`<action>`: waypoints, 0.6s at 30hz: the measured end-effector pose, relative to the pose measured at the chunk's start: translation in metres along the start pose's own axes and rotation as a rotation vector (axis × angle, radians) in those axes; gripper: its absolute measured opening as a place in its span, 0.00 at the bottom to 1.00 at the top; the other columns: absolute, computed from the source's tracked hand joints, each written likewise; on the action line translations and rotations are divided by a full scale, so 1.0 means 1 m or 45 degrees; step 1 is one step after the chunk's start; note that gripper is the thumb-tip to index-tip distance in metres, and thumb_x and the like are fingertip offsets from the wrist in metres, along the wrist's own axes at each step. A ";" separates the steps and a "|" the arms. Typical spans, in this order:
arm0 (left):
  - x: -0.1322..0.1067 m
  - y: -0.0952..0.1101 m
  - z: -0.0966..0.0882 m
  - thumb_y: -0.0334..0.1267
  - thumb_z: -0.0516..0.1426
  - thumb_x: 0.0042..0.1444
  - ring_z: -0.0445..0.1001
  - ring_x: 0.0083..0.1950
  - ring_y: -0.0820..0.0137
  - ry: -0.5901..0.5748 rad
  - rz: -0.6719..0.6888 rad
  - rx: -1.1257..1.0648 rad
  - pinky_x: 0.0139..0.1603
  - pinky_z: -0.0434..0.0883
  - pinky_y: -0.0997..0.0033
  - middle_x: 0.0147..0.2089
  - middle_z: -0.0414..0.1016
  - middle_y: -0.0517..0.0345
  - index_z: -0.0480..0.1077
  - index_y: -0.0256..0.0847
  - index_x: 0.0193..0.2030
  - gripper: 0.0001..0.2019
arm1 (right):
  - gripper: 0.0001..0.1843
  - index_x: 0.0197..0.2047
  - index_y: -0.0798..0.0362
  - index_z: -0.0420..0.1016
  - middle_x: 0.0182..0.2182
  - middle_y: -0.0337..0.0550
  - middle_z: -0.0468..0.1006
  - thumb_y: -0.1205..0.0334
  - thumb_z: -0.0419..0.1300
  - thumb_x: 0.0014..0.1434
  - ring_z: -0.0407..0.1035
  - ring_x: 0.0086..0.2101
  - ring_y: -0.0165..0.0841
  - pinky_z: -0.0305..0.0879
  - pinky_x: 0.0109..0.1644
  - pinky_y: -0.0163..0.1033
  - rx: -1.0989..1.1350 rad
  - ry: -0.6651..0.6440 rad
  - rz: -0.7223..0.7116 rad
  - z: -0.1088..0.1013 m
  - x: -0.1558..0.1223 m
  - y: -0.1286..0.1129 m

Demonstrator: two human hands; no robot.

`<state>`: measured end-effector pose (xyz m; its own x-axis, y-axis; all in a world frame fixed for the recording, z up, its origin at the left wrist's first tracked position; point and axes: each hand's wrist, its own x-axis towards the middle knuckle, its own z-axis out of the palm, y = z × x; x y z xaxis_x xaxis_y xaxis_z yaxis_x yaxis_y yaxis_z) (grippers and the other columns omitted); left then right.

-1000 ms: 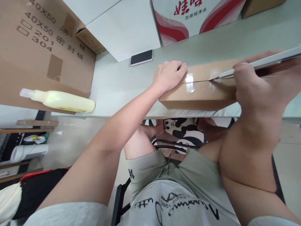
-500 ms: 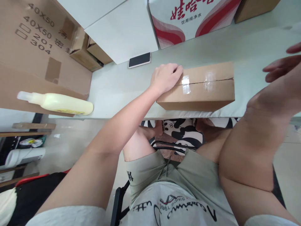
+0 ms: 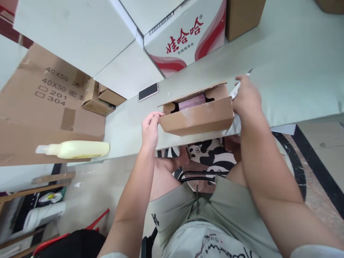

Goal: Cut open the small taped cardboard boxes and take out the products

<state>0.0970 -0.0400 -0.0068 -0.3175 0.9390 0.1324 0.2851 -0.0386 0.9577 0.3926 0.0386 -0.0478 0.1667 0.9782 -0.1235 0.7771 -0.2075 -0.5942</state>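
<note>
A small brown cardboard box (image 3: 200, 114) sits at the near edge of the pale table (image 3: 290, 71), its top flaps parted. Something pink (image 3: 191, 101) shows inside it. My left hand (image 3: 150, 129) pinches the box's left end at the near flap. My right hand (image 3: 246, 96) is closed at the box's right end and holds a thin white tool (image 3: 236, 89) whose tip sticks out above the fingers.
A dark phone (image 3: 148, 91) lies flat behind the box. A pale yellow bottle (image 3: 75, 149) lies on its side at the table's left edge. A red-and-white printed carton (image 3: 185, 36), white boxes and brown cartons (image 3: 51, 104) crowd the back and left.
The box was taped shut with my left hand resting on it; now its flaps stand open. My right hand came back from the far right to the box's right end.
</note>
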 end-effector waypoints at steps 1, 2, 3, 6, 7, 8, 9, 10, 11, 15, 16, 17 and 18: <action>-0.003 -0.001 -0.001 0.40 0.60 0.53 0.78 0.51 0.63 -0.049 0.007 -0.023 0.53 0.74 0.65 0.42 0.81 0.53 0.78 0.45 0.28 0.07 | 0.39 0.74 0.51 0.60 0.63 0.61 0.74 0.70 0.54 0.59 0.72 0.60 0.52 0.68 0.60 0.55 -0.021 -0.078 0.025 0.003 0.002 0.002; -0.005 -0.002 -0.003 0.40 0.60 0.50 0.77 0.58 0.60 -0.099 0.019 -0.049 0.58 0.73 0.62 0.48 0.82 0.52 0.79 0.46 0.26 0.07 | 0.39 0.74 0.51 0.60 0.65 0.61 0.72 0.70 0.53 0.59 0.69 0.63 0.53 0.67 0.62 0.56 -0.018 -0.134 0.056 0.006 0.003 0.003; -0.007 -0.001 -0.005 0.41 0.60 0.48 0.74 0.64 0.56 -0.154 0.023 -0.070 0.63 0.72 0.58 0.54 0.81 0.53 0.80 0.46 0.25 0.07 | 0.40 0.75 0.50 0.60 0.66 0.61 0.71 0.70 0.52 0.60 0.67 0.65 0.54 0.65 0.63 0.57 -0.007 -0.169 0.077 0.009 0.004 0.003; -0.008 0.003 -0.013 0.42 0.63 0.44 0.64 0.75 0.49 -0.345 -0.036 -0.085 0.72 0.68 0.48 0.66 0.76 0.56 0.81 0.49 0.22 0.06 | 0.40 0.75 0.46 0.63 0.66 0.61 0.70 0.71 0.54 0.60 0.65 0.65 0.55 0.63 0.63 0.58 0.030 -0.082 0.065 0.012 0.005 0.001; -0.008 0.005 -0.015 0.43 0.63 0.44 0.62 0.77 0.48 -0.399 -0.061 -0.079 0.73 0.66 0.46 0.69 0.74 0.58 0.81 0.49 0.23 0.06 | 0.39 0.73 0.46 0.65 0.64 0.61 0.71 0.73 0.55 0.59 0.66 0.64 0.53 0.62 0.63 0.57 0.073 0.009 0.087 0.012 0.006 0.000; -0.007 0.007 -0.018 0.44 0.63 0.44 0.60 0.78 0.47 -0.441 -0.082 -0.068 0.74 0.65 0.45 0.70 0.72 0.58 0.82 0.50 0.24 0.06 | 0.38 0.71 0.48 0.69 0.62 0.61 0.72 0.75 0.55 0.58 0.68 0.63 0.51 0.62 0.63 0.56 0.135 0.123 0.107 0.011 0.008 -0.001; -0.007 0.008 -0.019 0.44 0.63 0.44 0.58 0.79 0.47 -0.474 -0.102 -0.051 0.75 0.64 0.45 0.72 0.71 0.59 0.83 0.50 0.25 0.06 | 0.36 0.67 0.50 0.74 0.60 0.62 0.74 0.77 0.55 0.56 0.69 0.60 0.48 0.62 0.62 0.54 0.219 0.252 0.116 0.011 0.009 -0.002; -0.007 0.009 -0.020 0.45 0.63 0.44 0.57 0.79 0.47 -0.497 -0.121 -0.031 0.76 0.63 0.46 0.73 0.70 0.59 0.84 0.50 0.27 0.07 | 0.32 0.61 0.53 0.78 0.57 0.62 0.75 0.79 0.54 0.56 0.71 0.57 0.45 0.62 0.61 0.51 0.327 0.372 0.091 0.009 0.010 -0.003; -0.007 0.010 -0.020 0.46 0.63 0.44 0.57 0.80 0.47 -0.507 -0.137 -0.010 0.76 0.63 0.46 0.74 0.69 0.58 0.84 0.50 0.29 0.09 | 0.27 0.55 0.55 0.80 0.53 0.62 0.77 0.79 0.53 0.56 0.73 0.53 0.41 0.64 0.59 0.48 0.458 0.473 0.033 0.006 0.009 -0.004; -0.008 0.016 -0.016 0.44 0.60 0.48 0.66 0.74 0.50 -0.290 -0.085 0.161 0.71 0.68 0.51 0.66 0.75 0.51 0.82 0.47 0.33 0.10 | 0.11 0.37 0.51 0.76 0.34 0.49 0.79 0.66 0.52 0.63 0.70 0.33 0.33 0.66 0.42 0.42 1.030 0.535 -0.570 -0.014 -0.015 -0.015; -0.010 0.021 -0.014 0.42 0.60 0.49 0.71 0.69 0.53 -0.145 -0.012 0.224 0.68 0.70 0.54 0.59 0.79 0.50 0.80 0.46 0.34 0.08 | 0.10 0.35 0.50 0.75 0.31 0.46 0.78 0.62 0.53 0.64 0.69 0.31 0.33 0.65 0.40 0.42 1.074 0.483 -0.768 -0.021 -0.025 -0.020; -0.013 0.028 -0.012 0.39 0.60 0.51 0.74 0.62 0.56 -0.001 0.095 0.284 0.64 0.72 0.56 0.51 0.80 0.52 0.79 0.46 0.35 0.06 | 0.11 0.33 0.50 0.75 0.30 0.45 0.78 0.59 0.54 0.63 0.69 0.31 0.33 0.64 0.39 0.42 1.044 0.422 -0.949 -0.027 -0.036 -0.025; -0.017 0.038 -0.009 0.37 0.59 0.53 0.76 0.56 0.59 0.114 0.238 0.335 0.61 0.73 0.58 0.45 0.79 0.54 0.77 0.46 0.35 0.05 | 0.11 0.33 0.50 0.76 0.29 0.43 0.78 0.56 0.56 0.63 0.69 0.32 0.33 0.63 0.40 0.42 0.942 0.354 -1.098 -0.032 -0.047 -0.031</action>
<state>0.1049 -0.0604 0.0294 -0.3126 0.8897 0.3326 0.5658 -0.1069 0.8176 0.3803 -0.0011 0.0023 -0.0449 0.7408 0.6702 0.1699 0.6668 -0.7256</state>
